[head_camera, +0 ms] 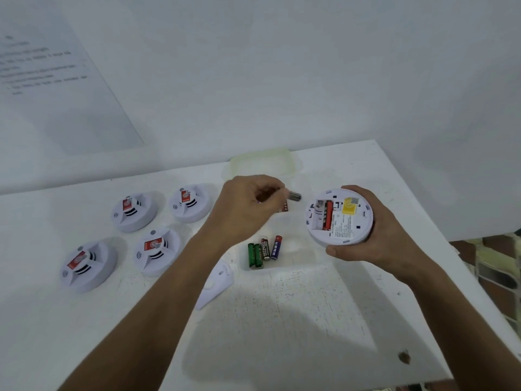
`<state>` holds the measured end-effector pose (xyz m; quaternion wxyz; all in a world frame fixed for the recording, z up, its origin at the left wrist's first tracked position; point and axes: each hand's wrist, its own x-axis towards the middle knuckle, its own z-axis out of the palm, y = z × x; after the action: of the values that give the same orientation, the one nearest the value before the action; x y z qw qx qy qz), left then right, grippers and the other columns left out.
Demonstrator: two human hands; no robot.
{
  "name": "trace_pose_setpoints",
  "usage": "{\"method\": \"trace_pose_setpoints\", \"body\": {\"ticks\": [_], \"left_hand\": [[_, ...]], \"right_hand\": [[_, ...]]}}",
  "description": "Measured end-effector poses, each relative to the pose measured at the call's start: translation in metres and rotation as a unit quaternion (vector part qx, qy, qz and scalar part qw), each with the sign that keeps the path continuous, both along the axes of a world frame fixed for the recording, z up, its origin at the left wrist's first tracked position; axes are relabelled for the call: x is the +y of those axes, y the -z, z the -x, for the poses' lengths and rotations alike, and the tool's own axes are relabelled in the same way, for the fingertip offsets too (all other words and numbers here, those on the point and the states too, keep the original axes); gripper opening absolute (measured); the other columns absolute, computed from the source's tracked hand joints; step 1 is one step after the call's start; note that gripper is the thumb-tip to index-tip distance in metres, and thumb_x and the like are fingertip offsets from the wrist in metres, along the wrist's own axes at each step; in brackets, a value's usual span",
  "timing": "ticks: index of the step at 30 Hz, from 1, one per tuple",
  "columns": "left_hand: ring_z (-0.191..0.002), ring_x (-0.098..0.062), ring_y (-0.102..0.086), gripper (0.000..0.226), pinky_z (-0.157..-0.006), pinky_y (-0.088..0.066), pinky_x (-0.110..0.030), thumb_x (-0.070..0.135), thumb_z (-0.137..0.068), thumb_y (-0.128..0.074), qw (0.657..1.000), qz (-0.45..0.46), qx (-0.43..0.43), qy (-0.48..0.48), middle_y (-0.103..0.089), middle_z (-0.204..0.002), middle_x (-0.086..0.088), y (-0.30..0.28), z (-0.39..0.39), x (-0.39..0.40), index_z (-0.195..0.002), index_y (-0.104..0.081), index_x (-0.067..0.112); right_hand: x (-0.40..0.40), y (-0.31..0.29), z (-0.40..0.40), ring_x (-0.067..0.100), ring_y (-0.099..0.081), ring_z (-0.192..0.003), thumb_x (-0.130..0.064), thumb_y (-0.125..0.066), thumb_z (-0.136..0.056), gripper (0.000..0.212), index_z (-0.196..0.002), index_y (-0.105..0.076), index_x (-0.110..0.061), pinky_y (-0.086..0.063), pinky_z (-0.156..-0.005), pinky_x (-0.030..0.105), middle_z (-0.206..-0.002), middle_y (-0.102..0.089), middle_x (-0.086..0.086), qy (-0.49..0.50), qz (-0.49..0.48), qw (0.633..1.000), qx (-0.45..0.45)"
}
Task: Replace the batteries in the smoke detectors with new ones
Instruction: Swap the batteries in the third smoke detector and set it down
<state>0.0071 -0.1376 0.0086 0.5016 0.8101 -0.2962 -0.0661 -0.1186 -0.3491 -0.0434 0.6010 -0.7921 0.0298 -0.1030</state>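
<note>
My right hand (375, 238) grips a white smoke detector (339, 217) turned back side up, its battery bay uncovered with one red battery (328, 215) seated inside. My left hand (248, 206) pinches a battery (293, 196) just left of the detector, above a clear plastic box (298, 261). Several loose batteries, green (254, 255) and red-and-blue (276, 247), lie in that box. A white cover piece (215, 283) lies on the table beside my left forearm.
Several more smoke detectors (135, 211) sit face up in two rows at the left of the white table (282, 320). A pale lid (263, 162) lies at the back by the wall. The table's right edge borders a tiled floor (496, 266).
</note>
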Motion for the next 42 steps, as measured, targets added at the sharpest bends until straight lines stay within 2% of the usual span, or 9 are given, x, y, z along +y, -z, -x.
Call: {"method": "trace_pose_setpoints", "body": {"ticks": [2, 5, 8, 12, 17, 22, 27, 37, 42], "left_hand": [[-0.057, -0.015, -0.062, 0.021, -0.062, -0.057, -0.038, 0.02, -0.089, -0.067, 0.999, 0.017, 0.022, -0.03, -0.071, -0.068, 0.005, 0.003, -0.01, 0.002, -0.078, -0.07, 0.038], [-0.071, -0.028, -0.069, 0.011, -0.069, -0.059, -0.046, 0.02, -0.088, -0.066, 0.997, 0.006, 0.051, -0.06, -0.073, -0.079, 0.0, 0.014, -0.032, -0.002, -0.092, -0.069, 0.03], [-0.075, -0.018, -0.071, 0.013, -0.072, -0.06, -0.041, 0.021, -0.084, -0.068, 0.994, -0.03, 0.074, -0.077, -0.072, -0.084, 0.002, 0.027, -0.056, -0.015, -0.097, -0.064, 0.022], [-0.066, -0.014, -0.071, 0.004, -0.06, -0.058, -0.03, 0.014, -0.084, -0.068, 0.988, -0.072, 0.119, -0.065, -0.074, -0.086, -0.005, 0.042, -0.075, -0.038, -0.088, -0.067, 0.015], [-0.063, -0.015, -0.068, 0.007, -0.051, -0.052, -0.024, 0.012, -0.084, -0.068, 0.982, -0.086, 0.166, -0.037, -0.072, -0.087, -0.008, 0.055, -0.084, -0.059, -0.091, -0.07, 0.01], [-0.072, -0.019, -0.07, 0.01, -0.057, -0.057, -0.026, 0.014, -0.083, -0.067, 0.983, -0.122, 0.138, -0.024, -0.073, -0.09, -0.006, 0.064, -0.086, -0.067, -0.093, -0.072, 0.013], [-0.084, -0.014, -0.065, 0.019, -0.076, -0.053, -0.025, 0.018, -0.085, -0.066, 0.978, -0.199, 0.054, -0.007, -0.071, -0.1, -0.001, 0.068, -0.087, -0.069, -0.101, -0.074, 0.013], [-0.087, -0.022, -0.065, 0.023, -0.074, -0.054, -0.031, 0.028, -0.089, -0.062, 0.929, -0.359, -0.093, -0.002, -0.07, -0.1, -0.005, 0.073, -0.081, -0.07, -0.103, -0.072, 0.012], [-0.089, -0.017, -0.064, 0.03, -0.078, -0.053, -0.03, 0.035, -0.09, -0.061, 0.946, -0.317, -0.071, -0.021, -0.069, -0.102, -0.003, 0.061, -0.075, -0.064, -0.11, -0.068, 0.015]], "right_hand": [[-0.005, 0.001, 0.003, 0.009, -0.06, -0.115, -0.018, -0.09, -0.05, 0.091, -0.131, -0.05, -0.028, -0.054, -0.087, 0.019, -0.123, -0.062, -0.013, 0.008, -0.002, 1.0, 0.001], [-0.009, 0.0, 0.006, 0.008, -0.061, -0.114, -0.017, -0.09, -0.05, 0.09, -0.13, -0.051, -0.029, -0.055, -0.085, 0.022, -0.122, -0.063, -0.013, 0.016, 0.0, 1.0, 0.003], [-0.011, 0.001, 0.006, 0.009, -0.06, -0.115, -0.02, -0.091, -0.05, 0.091, -0.132, -0.05, -0.026, -0.055, -0.086, 0.021, -0.122, -0.062, -0.013, 0.015, -0.004, 1.0, 0.005], [-0.009, 0.001, 0.005, 0.008, -0.059, -0.116, -0.035, -0.089, -0.047, 0.094, -0.132, -0.049, -0.028, -0.054, -0.087, 0.019, -0.123, -0.061, -0.016, 0.017, -0.005, 1.0, 0.011], [-0.012, 0.002, 0.006, 0.008, -0.06, -0.115, -0.033, -0.089, -0.047, 0.094, -0.132, -0.049, -0.03, -0.054, -0.088, 0.025, -0.122, -0.061, -0.015, 0.019, -0.01, 1.0, 0.019], [-0.013, 0.007, 0.004, 0.011, -0.059, -0.117, -0.03, -0.09, -0.048, 0.096, -0.134, -0.048, -0.027, -0.055, -0.093, 0.031, -0.125, -0.061, -0.011, 0.018, -0.014, 0.999, 0.031], [-0.01, 0.009, 0.001, 0.011, -0.059, -0.118, -0.036, -0.089, -0.046, 0.099, -0.136, -0.047, -0.026, -0.054, -0.096, 0.034, -0.126, -0.06, -0.012, 0.02, -0.01, 0.999, 0.038], [-0.008, 0.007, -0.002, 0.01, -0.058, -0.118, -0.039, -0.089, -0.045, 0.102, -0.136, -0.046, -0.028, -0.053, -0.098, 0.036, -0.126, -0.059, -0.013, 0.017, 0.006, 0.999, 0.049], [-0.006, 0.003, -0.002, 0.007, -0.058, -0.117, -0.038, -0.089, -0.046, 0.1, -0.135, -0.045, -0.03, -0.055, -0.092, 0.027, -0.123, -0.06, -0.017, 0.004, 0.009, 0.999, 0.04]]}}
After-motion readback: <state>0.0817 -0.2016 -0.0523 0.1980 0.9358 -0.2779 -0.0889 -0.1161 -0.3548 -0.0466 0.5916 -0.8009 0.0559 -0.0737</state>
